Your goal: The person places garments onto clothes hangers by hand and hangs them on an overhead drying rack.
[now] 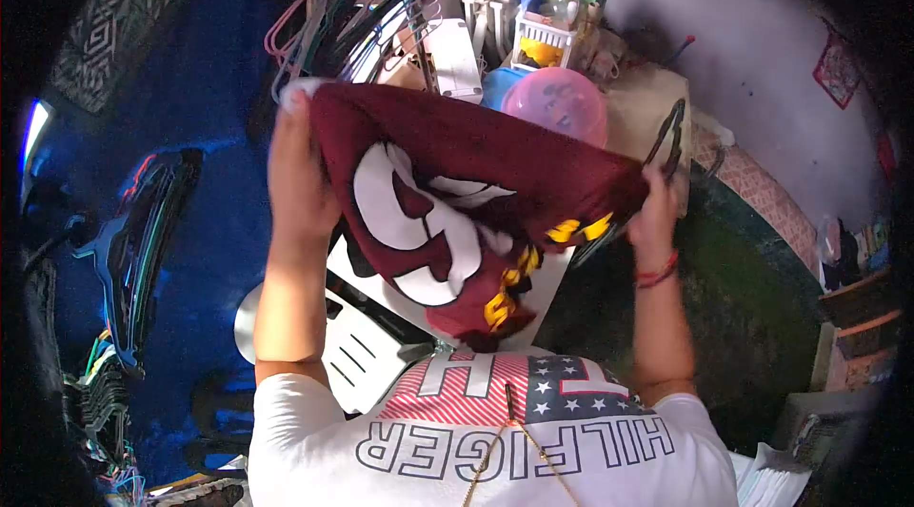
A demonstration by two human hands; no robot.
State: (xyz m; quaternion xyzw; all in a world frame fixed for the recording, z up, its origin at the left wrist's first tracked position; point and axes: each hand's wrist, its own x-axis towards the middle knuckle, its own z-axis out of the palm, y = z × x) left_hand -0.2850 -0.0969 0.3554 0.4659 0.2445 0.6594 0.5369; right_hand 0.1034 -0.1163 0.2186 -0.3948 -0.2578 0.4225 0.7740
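Note:
A maroon garment (428,136) with white and yellow print hangs stretched between my two raised hands, its lower part bunched and folded over. My left hand (303,150) grips its upper left corner, fingers closed and slightly blurred. At the garment's right end my right hand (657,207) is closed round the cloth. Dark hangers (672,138) stick out just above and beside my right hand; whether that hand also holds them is unclear. Beneath the garment, part of a white surface (547,293) shows.
Many hangers (333,21) hang at the top, with more hangers (129,259) at the left. Beyond the garment are a pink round container (557,98) and a white basket (541,42). A white slotted chair (357,355) stands close to my body.

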